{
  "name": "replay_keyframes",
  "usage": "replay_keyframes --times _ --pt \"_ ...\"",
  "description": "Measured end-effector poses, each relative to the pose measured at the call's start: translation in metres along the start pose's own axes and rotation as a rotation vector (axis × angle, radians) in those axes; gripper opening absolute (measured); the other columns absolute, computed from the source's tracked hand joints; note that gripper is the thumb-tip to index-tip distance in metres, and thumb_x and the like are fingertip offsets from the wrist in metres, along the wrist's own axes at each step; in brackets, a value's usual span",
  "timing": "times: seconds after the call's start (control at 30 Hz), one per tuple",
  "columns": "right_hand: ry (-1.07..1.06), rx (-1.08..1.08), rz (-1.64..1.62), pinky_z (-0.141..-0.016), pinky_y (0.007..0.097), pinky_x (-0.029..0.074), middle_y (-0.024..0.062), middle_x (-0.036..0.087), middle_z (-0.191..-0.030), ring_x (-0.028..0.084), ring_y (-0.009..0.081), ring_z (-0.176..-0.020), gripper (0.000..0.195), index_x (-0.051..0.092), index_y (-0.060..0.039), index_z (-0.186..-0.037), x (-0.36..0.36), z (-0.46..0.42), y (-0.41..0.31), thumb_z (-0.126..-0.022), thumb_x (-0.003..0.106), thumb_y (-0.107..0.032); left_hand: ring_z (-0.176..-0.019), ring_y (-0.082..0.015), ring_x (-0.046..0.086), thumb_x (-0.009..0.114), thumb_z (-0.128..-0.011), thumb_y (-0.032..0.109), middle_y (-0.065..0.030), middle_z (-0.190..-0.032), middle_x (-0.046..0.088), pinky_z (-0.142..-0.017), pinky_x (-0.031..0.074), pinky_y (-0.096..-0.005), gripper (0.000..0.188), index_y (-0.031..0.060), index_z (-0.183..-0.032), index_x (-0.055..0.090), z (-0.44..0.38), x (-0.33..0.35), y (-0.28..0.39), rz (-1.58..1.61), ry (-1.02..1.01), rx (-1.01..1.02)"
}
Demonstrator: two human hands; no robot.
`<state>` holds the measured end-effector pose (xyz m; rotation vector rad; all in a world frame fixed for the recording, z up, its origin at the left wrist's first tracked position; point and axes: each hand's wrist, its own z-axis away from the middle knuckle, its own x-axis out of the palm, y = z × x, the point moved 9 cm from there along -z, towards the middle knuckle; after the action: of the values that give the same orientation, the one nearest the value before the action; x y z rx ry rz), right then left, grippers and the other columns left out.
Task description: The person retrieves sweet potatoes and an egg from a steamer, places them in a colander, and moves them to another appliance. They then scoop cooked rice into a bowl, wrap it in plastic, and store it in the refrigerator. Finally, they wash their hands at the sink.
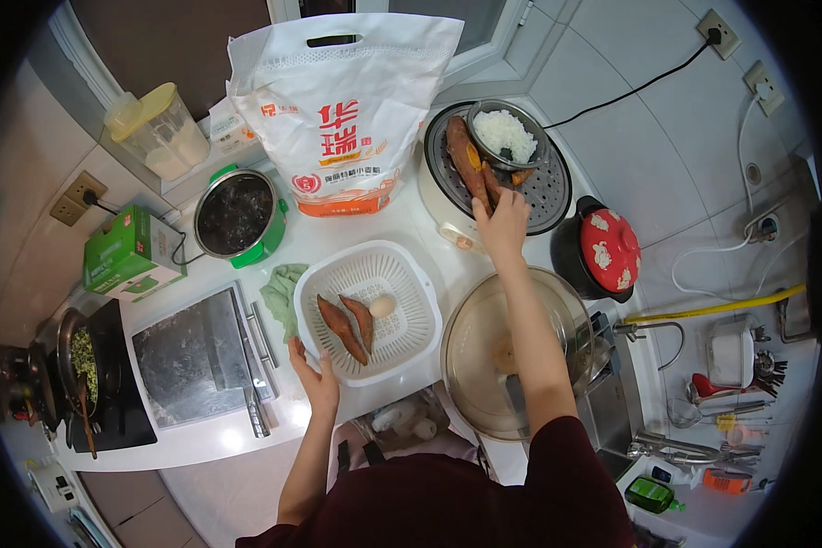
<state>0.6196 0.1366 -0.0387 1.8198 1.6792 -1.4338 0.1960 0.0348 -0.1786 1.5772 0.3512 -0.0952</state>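
Note:
My right hand (503,222) reaches to the round perforated steamer tray (544,205), its fingers on the lower ends of the sweet potatoes (467,161) there. A metal bowl of white rice (505,133) stands on the same tray, beside the sweet potatoes. My left hand (315,377) is at the near left edge of a white plastic colander basket (418,342), with thumb and fingers apart. Inside the basket lie two sweet potatoes (341,329) and one egg (382,306). Left of it is a crumpled green cloth (282,294).
A large transparent lid (479,370) lies beneath my right forearm. Leftward are a cleaver (250,383) on a cutting board (178,363), a green pot (236,212) and a wok (75,363). A flour bag (346,109) stands behind; a red-lidded pot (609,250) stands right.

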Motion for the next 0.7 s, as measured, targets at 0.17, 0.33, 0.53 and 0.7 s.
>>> replay_keyframes --times 0.17,0.33,0.53,0.7 --pt "-0.088 0.121 0.211 -0.082 0.0459 0.042 0.0208 0.052 -0.106 0.049 0.0388 -0.1 0.062 0.051 -0.0075 -0.12 0.036 -0.03 0.009 -0.072 0.07 -0.043 -0.13 -0.0348 0.028 0.059 -0.085 0.013 -0.0229 -0.142 0.024 -0.109 0.02 -0.0434 0.072 -0.0041 -0.141 0.017 -0.003 0.0 0.038 -0.167 -0.002 0.116" --pt "-0.204 0.003 0.239 -0.082 0.0445 0.045 0.021 0.05 -0.107 0.05 0.0361 -0.1 0.06 0.046 -0.0114 -0.129 0.06 -0.041 0.014 -0.077 0.068 -0.032 -0.131 -0.0351 0.026 0.059 -0.085 0.018 -0.0222 -0.142 0.024 -0.109 0.019 -0.0437 0.072 -0.0035 -0.14 0.019 -0.002 0.004 0.051 -0.231 -0.008 0.167" --pt "-0.155 -0.04 0.052 -0.083 0.0445 0.045 0.0197 0.05 -0.106 0.049 0.0375 -0.1 0.054 0.049 -0.0107 -0.126 0.022 -0.024 -0.003 -0.078 0.068 -0.025 -0.132 -0.0379 0.025 0.059 -0.084 0.018 -0.0239 -0.144 0.022 -0.109 0.017 -0.046 0.07 -0.0026 -0.139 0.021 0.0 0.0 0.06 -0.24 -0.01 0.19" --pt "-0.201 -0.199 -0.029 -0.084 0.0428 0.043 0.018 0.051 -0.105 0.05 0.0358 -0.098 0.053 0.049 -0.0073 -0.126 -0.03 0.028 -0.032 -0.078 0.068 -0.02 -0.131 -0.0331 0.028 0.057 -0.085 0.012 -0.0203 -0.142 0.027 -0.106 0.024 -0.0439 0.065 0.0002 -0.14 0.023 -0.006 0.002 0.079 -0.055 -0.038 0.154"
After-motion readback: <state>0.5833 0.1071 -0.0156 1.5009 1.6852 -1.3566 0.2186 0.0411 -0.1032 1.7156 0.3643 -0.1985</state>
